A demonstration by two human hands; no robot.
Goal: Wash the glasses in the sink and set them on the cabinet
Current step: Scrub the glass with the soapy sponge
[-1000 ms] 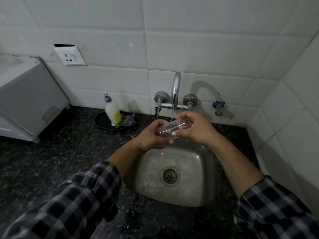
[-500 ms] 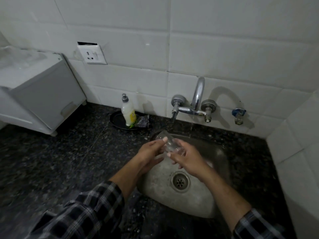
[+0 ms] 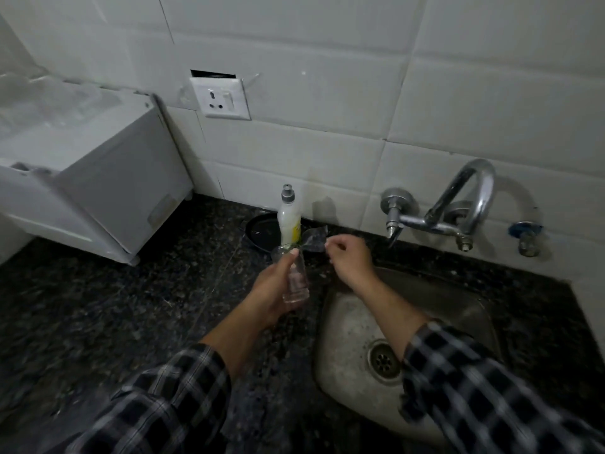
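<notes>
One clear glass (image 3: pixel 295 280) clamped in the fingers of the left hand (image 3: pixel 271 294) above the table (image 3: pixel 98 306); right hand (image 3: pixel 352 260) alongside, fingers loosely curled, empty.

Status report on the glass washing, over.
Left hand grips glass above the counter. Right hand free, loosely curled. Soap bottle stands just behind.

Dark-and-white plaid covers the left sleeve (image 3: pixel 154 401), its cuff ending partway up the forearm; the right sleeve (image 3: pixel 484 394) matches it.
</notes>
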